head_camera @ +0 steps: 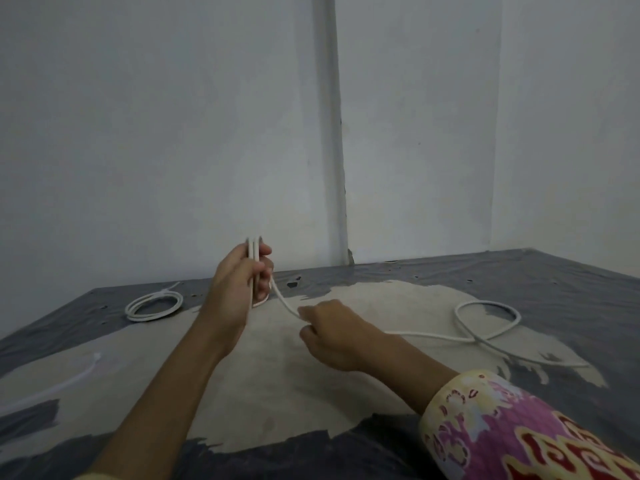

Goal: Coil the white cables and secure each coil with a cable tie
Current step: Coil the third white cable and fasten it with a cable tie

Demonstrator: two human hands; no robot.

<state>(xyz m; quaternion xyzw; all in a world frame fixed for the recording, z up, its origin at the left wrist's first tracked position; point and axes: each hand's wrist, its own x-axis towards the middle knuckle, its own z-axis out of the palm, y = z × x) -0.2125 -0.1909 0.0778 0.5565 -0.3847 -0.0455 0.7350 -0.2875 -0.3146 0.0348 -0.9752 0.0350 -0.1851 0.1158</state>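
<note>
Two white cables on the table (433, 271), one already wound, one half wound

Left hand (235, 289) raised above the table, fingers (264, 251) curled round a bundle of upright loops of the white cable (485, 337), loop tops sticking out above the thumb

Right hand (329, 332) low over the table, just right of the left, fingers pinching the same cable where the strand slants down from the left hand; fingertips themselves hidden behind the knuckles

Rest of that cable trailing right along the table, crossing itself in one loose loop near the right edge, tail running on toward the near right

Finished coil (154, 304) lying flat at far left, well apart from both hands, a thin white cable tie (169, 288) poking out at its far side

Another loose cable tie (69, 377), pale and blurred, lying at near left, head end pointing toward the middle

Table covered in wrinkled dark blue-grey sheeting, worn to a big pale patch in the centre

Patterned pink and yellow sleeve (519, 427) on the right forearm; left forearm bare

Plain pale wall (173, 133) behind, with a vertical pipe or ridge (332, 133) running down to the table's far edge
</note>
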